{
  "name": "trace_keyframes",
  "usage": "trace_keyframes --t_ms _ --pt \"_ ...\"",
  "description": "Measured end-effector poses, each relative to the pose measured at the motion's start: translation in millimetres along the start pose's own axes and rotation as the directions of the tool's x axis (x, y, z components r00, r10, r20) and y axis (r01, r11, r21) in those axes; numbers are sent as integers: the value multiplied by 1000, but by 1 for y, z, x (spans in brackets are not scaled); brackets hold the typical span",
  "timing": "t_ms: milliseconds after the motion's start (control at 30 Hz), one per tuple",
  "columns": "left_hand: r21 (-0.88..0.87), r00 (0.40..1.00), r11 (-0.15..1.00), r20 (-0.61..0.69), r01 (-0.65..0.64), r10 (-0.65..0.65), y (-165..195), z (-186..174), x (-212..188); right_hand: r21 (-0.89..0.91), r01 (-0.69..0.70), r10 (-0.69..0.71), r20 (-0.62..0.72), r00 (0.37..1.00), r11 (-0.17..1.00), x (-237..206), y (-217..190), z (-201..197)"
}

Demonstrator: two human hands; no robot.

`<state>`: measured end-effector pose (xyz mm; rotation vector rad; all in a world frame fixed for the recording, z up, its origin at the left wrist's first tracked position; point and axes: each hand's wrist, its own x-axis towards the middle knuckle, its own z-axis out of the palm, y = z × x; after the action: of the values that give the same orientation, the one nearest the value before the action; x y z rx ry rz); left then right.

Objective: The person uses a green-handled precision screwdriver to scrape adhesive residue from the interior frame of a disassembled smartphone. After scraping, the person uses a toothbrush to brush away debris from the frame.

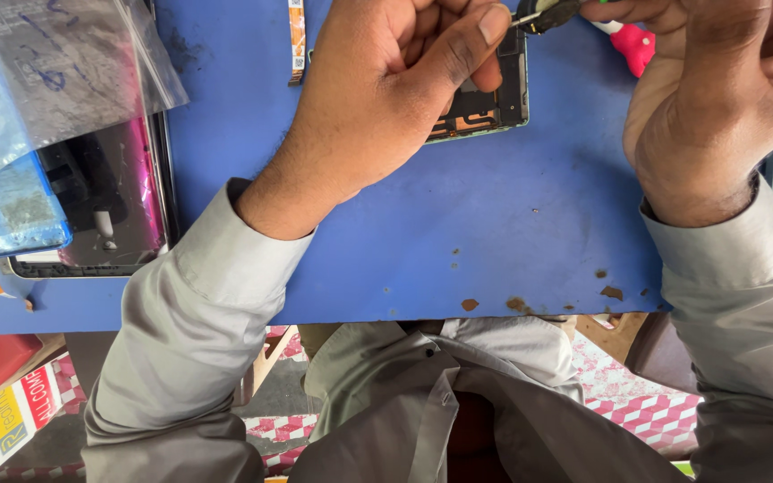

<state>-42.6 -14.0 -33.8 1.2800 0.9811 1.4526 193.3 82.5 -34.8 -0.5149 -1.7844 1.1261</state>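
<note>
While the phone [485,98] is pinned under the left hand [386,98], a tool [543,13] is pinched by the right hand [717,98] just beside its upper edge

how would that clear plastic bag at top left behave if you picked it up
The plastic bag is thin and creased, so probably floppy and light. Its glossy film looks slippery. It overlaps the phone beneath, so pushing it may drag across that glass.

Blue mat [458,233] flecked with brown, grey sleeves [199,331], pink-tinted panel [127,206], red-and-white patterned floor [655,411], pink toy [634,45].
</note>
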Motion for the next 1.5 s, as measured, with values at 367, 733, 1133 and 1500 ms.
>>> trace_keyframes --t_ms 367,733,1133,1500 --pt "28 1000 1000 14 -7 7 0 -3 -3 -14 -7 7 20 1000 1000 -1 3 0" --pt "10 999 999 2 34 -34 1 2 3 -19 -3 3 10 1000 1000 0 5 -5" --pt "17 999 999 9 34 -34 5 1 2 -26 11 -10 24 1000 1000 2 5 -6" --pt "180 995 983 -90 -18 34 6 1 1 -82 55 -46 115 992 995 6 0 -9"
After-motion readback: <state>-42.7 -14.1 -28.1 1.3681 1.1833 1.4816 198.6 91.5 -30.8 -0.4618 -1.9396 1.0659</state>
